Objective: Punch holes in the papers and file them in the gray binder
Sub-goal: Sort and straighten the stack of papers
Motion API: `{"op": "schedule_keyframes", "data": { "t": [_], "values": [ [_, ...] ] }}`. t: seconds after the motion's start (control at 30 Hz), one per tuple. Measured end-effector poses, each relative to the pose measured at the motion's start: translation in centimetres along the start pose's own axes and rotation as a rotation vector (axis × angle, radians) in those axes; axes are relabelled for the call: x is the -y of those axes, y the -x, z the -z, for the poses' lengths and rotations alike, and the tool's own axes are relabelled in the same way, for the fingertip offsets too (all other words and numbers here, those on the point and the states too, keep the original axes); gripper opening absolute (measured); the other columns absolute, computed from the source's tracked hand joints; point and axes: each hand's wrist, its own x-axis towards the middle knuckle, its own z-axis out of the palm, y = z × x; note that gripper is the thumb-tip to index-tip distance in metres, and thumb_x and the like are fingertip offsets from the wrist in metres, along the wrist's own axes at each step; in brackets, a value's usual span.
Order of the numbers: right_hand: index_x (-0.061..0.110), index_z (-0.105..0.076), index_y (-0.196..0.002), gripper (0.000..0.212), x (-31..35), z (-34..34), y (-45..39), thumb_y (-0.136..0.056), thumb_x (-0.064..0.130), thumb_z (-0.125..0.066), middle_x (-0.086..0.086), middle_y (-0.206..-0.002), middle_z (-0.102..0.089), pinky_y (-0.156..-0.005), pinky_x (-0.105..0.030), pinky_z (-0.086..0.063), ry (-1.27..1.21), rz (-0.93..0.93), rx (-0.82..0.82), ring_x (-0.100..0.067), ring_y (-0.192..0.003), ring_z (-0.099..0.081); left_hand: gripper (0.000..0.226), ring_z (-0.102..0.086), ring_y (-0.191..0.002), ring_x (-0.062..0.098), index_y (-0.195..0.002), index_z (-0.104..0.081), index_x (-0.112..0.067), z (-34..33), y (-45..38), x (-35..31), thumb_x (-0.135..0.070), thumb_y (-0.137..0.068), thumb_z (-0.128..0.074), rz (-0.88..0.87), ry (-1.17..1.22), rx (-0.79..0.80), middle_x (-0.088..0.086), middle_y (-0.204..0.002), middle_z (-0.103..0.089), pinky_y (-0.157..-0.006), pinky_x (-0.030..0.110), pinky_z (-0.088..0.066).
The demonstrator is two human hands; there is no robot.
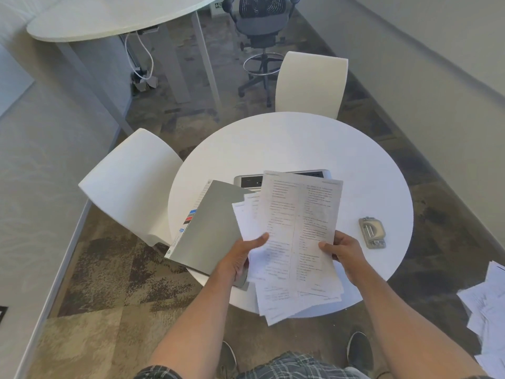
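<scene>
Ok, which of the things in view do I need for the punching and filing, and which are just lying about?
For the job:
- papers, held by left hand and right hand
- gray binder, closed, at the table's left edge
- hole punch on the table, right side

Lying about:
- white chairs
- power box in the table
- loose sheets on the floor
- office chair

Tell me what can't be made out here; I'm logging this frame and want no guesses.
All in the head view:
- Print on the papers: too small and blurred to read.
- Gray binder: closed, so its rings and contents are hidden; the left hand and papers cover its near corner.
- Panel set in the table: mostly hidden behind the papers.
- Loose sheets: cut off by the right edge.
</scene>
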Motion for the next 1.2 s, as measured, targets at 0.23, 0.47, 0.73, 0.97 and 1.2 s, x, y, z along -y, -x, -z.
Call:
{"op": "schedule_keyframes", "data": {
  "t": [0.23,0.47,0.73,0.97,1.2],
  "values": [
    [0.011,-0.075,-0.114,0.060,2.1,-1.3,-0.1,-0.058,0.018,-0.096,-0.013,-0.111,-0.079,-0.076,-0.044,-0.064,-0.018,0.008,0.107,-0.033,-0.100,-0.077,0.048,-0.069,-0.116,0.029,-0.124,-0.069,-0.004,-1.9,-0.7,-1.0,0.002,-0.078,-0.083,-0.093,-0.136,-0.089,0.015,-0.124,-0.073,-0.103,0.044,-0.055],
    [0.019,-0.080,-0.108,0.057,4.4,-2.4,-0.5,-0.056,0.029,-0.097,-0.009,-0.111,-0.079,-0.073,-0.033,-0.063,-0.043,0.168,0.087,-0.027,-0.100,-0.077,0.053,-0.072,-0.109,0.018,-0.119,-0.072,-0.010,-3.0,-0.9,-2.4,-0.001,-0.070,-0.090,-0.211,-0.258,-0.115,0.007,-0.117,-0.076,-0.094,0.031,-0.058],
    [0.021,-0.082,-0.097,0.045,6.6,-2.4,-0.8,-0.055,0.011,-0.096,-0.006,-0.105,-0.080,-0.071,-0.029,-0.061,-0.118,0.359,0.013,-0.020,-0.094,-0.077,0.037,-0.076,-0.087,0.012,-0.103,-0.077,-0.009,-2.9,-1.2,-3.0,0.008,-0.072,-0.086,-0.268,-0.218,-0.160,0.001,-0.097,-0.080,-0.079,0.027,-0.061],
    [0.023,-0.084,-0.093,0.051,3.9,-1.1,-0.4,-0.044,0.024,-0.098,-0.006,-0.102,-0.081,-0.075,-0.028,-0.061,0.022,0.213,0.092,-0.022,-0.099,-0.077,0.039,-0.074,-0.103,0.022,-0.100,-0.080,-0.015,-1.4,-0.6,0.0,-0.002,-0.066,-0.092,-0.157,-0.339,-0.174,0.005,-0.105,-0.080,-0.090,0.037,-0.061],
    [0.027,-0.077,-0.102,0.049,1.8,-0.4,0.0,-0.056,0.019,-0.094,0.009,-0.103,-0.080,-0.077,-0.021,-0.056,0.153,0.064,0.126,-0.015,-0.104,-0.071,0.031,-0.069,-0.101,0.024,-0.092,-0.076,-0.020,-0.8,-0.5,1.5,0.006,-0.077,-0.083,-0.108,-0.363,-0.216,0.001,-0.099,-0.077,-0.087,0.032,-0.059]
  ]
}}
